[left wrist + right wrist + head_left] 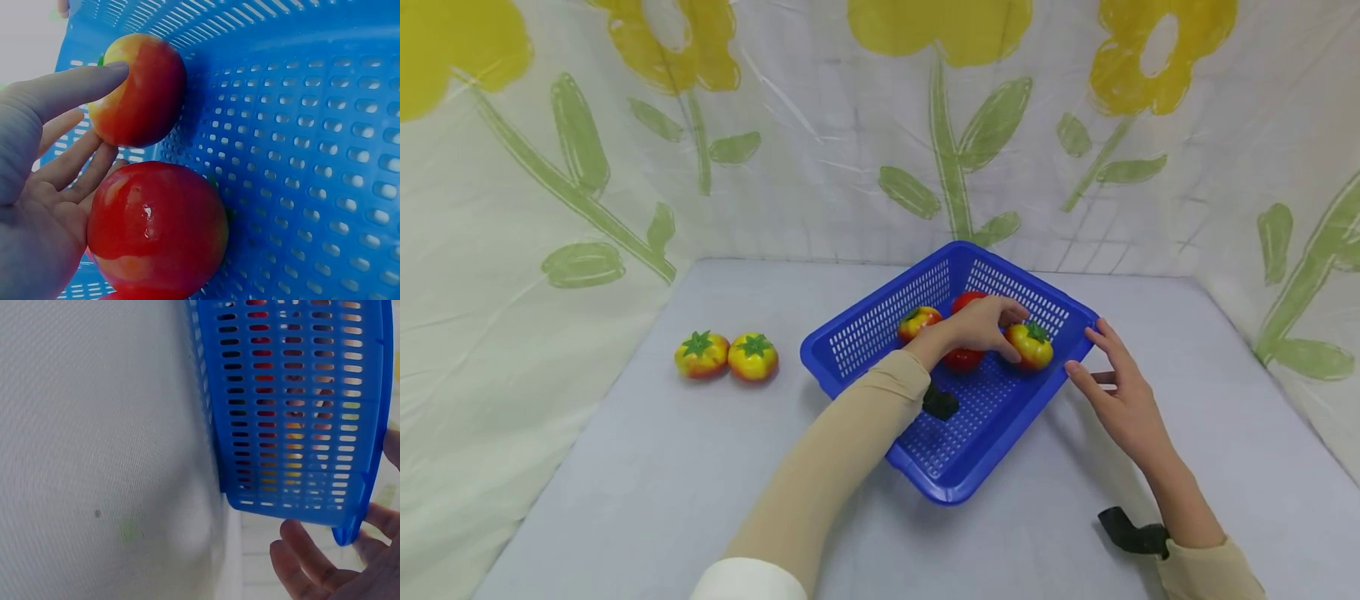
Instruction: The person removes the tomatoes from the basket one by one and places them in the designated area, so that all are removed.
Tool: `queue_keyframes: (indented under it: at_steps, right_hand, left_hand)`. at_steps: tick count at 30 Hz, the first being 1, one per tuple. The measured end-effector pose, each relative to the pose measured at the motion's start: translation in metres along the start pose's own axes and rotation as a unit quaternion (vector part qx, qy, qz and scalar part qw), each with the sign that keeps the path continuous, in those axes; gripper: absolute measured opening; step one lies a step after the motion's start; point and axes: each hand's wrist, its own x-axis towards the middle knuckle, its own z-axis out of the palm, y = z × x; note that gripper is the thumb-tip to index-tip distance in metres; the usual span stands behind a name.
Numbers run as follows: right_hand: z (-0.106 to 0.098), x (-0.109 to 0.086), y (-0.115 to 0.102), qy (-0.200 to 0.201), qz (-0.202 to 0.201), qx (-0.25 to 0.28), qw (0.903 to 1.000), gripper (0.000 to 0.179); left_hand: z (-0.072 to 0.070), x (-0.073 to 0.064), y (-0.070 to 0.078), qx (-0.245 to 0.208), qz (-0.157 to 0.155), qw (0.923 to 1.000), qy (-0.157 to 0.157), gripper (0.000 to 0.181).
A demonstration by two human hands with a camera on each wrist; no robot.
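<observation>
A blue plastic basket [1000, 450] with slotted walls stands on the table. Inside it, my left hand [979, 323] reaches to a yellow-and-red tomato [1032, 348] near the right corner. The thumb [94, 84] lies along one side of that tomato, with the other fingers extended loosely behind it. Under the left palm is a red tomato [964, 360], seen large in the left wrist view. My right hand [1123, 400] holds the basket's right corner, thumb [392, 450] at the rim and a finger round the corner; its other fingers are spread.
Two yellow-and-red tomatoes [702, 354] with green tops sit side by side on the table [647, 475], left of the basket. In the basket are another yellow-red tomato [916, 322] and a red one [966, 301]. A flowered curtain [805, 167] hangs behind the table.
</observation>
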Motion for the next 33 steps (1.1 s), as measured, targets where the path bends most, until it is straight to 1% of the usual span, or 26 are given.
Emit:
queue_keyframes:
  at_steps: [4,8,13,21,27,33]
  right_hand:
    - [0.0005,0.0000,-0.0001,-0.002,0.001,0.002,1.0000,0.067]
    - [0.0008,-0.0003,-0.0007,-0.001,0.000,0.004,1.0000,0.067]
    - [-0.0002,-0.0008,-0.0013,-0.001,0.000,0.005,1.0000,0.067]
    - [0.0008,0.0006,0.0006,0.001,-0.001,0.000,1.0000,0.067]
    - [0.0015,-0.0003,0.0020,0.002,-0.008,0.003,1.0000,0.066]
    - [0.0016,-0.0004,0.0027,0.000,-0.013,0.008,0.9999,0.066]
  left_hand:
    - [0.0009,0.0000,-0.0009,-0.001,0.002,1.0000,-0.009,0.064]
    - [0.0011,0.0006,-0.0011,0.013,0.004,0.9998,-0.012,0.065]
    - [0.0021,0.0025,-0.0005,0.034,-0.005,0.9992,-0.018,0.064]
    - [0.0046,0.0036,-0.0008,0.043,-0.018,0.9985,-0.027,0.067]
    - [0.0045,0.0029,-0.0004,0.063,-0.014,0.9973,-0.036,0.070]
    - [0.0038,0.0021,0.0007,0.071,-0.017,0.9967,-0.037,0.071]
